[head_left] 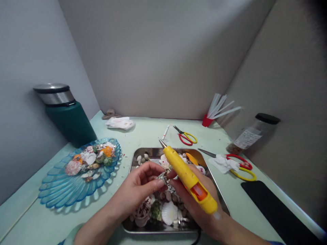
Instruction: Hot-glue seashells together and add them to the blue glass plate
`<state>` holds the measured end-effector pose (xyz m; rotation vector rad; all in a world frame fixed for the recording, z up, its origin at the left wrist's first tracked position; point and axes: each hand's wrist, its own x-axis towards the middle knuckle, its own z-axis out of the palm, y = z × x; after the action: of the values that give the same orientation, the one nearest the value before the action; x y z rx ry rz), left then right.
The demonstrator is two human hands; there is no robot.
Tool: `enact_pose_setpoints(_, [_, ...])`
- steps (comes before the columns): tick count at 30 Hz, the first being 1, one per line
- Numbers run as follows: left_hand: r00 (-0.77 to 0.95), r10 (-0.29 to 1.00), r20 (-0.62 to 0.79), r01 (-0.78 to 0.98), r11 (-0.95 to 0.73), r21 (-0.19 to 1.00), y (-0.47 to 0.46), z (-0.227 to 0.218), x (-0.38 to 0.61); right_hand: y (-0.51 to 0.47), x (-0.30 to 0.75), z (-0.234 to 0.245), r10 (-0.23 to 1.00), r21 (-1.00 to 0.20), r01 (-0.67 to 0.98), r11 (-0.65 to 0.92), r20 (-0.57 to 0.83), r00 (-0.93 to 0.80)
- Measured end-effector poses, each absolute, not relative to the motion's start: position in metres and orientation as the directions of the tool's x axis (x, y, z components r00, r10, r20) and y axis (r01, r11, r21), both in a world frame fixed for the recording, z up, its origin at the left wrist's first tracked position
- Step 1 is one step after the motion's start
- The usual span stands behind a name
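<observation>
Over the metal tray (227, 207) both my hands meet around small speckled shell pieces (165, 177). My left hand (146, 180) pinches one between thumb and fingertips. My right hand (201, 194) holds a yellow hot glue gun (182, 166), its metal nozzle pointing up and away to the left; the fingertips of this hand also touch the shell pieces. Exactly how the pieces join is hidden by my fingers. Below lie a white scallop shell (169, 213), a green shell (156, 211) and a dark pink-white shell (142, 211), among many small ones.
Left: a blue scalloped plate (76, 194) of shells and a green bottle (71, 119). Behind: a tissue pack (120, 123), small scissors (187, 136), glue sticks in a red cup (207, 120). Right: large scissors (242, 163) with tissue, a jar (251, 132), a black phone-like slab (276, 211).
</observation>
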<state>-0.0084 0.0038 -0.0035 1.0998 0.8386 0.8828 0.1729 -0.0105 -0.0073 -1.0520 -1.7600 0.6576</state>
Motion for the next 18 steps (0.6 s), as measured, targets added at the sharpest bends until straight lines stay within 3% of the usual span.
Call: enact_pose_setpoints(18, [0.406, 0.909, -0.098, -0.163, 0.177, 0.971, 0.0047, -0.0034, -0.0042, -0.0119, 0.1708, -0.0106, 0.886, -0.822, 0.333, 0.462, 0.419, -0.197])
